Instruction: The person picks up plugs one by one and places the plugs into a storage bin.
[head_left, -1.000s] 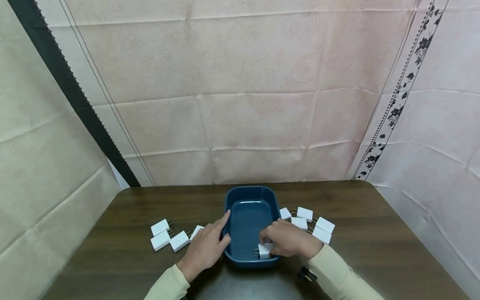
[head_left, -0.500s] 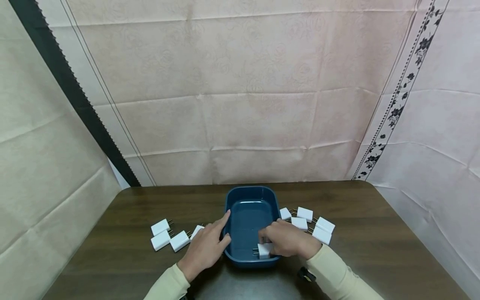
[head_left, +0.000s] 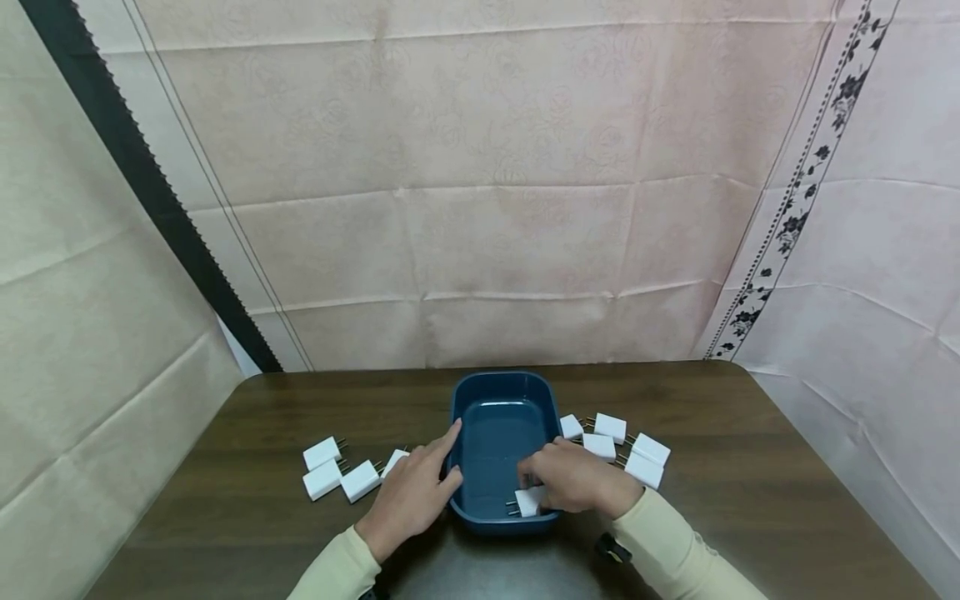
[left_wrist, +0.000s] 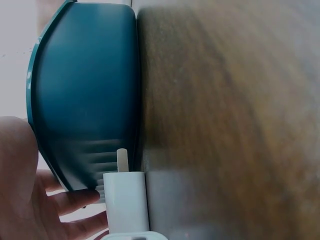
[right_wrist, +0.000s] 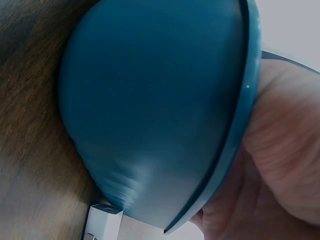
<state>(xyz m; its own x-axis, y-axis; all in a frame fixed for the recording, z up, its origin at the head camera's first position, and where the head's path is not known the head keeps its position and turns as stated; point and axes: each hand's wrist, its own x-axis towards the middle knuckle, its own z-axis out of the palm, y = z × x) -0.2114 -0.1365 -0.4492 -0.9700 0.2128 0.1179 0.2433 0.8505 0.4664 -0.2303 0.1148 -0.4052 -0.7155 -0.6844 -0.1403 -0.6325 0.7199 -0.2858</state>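
Note:
A deep blue rectangular tub (head_left: 506, 528) stands upright on the brown table. My left hand (head_left: 414, 493) rests against its left rim, index finger and thumb extended; in the left wrist view, fingers (left_wrist: 75, 201) of this hand touch the tub's outside wall (left_wrist: 90, 80). Over the near right corner of the tub, my right hand (head_left: 573, 477) pinches a white plug-in charger (head_left: 528, 502) low inside, its metal prongs pointing left. The right wrist view shows that hand (right_wrist: 285, 145) beyond the rim (right_wrist: 245, 95), its fingertips and the charger hidden behind the wall.
Several white chargers (head_left: 322, 480) lie left of the tub, one partly behind my left hand. Another group of several chargers (head_left: 643, 470) lies to the right. The wooden table (head_left: 247, 525) ends at a cream cloth backdrop (head_left: 517, 250).
The charger in my right hand has turned slightly inside the tub, so its prongs now angle a little lower. Both hands stay nearly in place.

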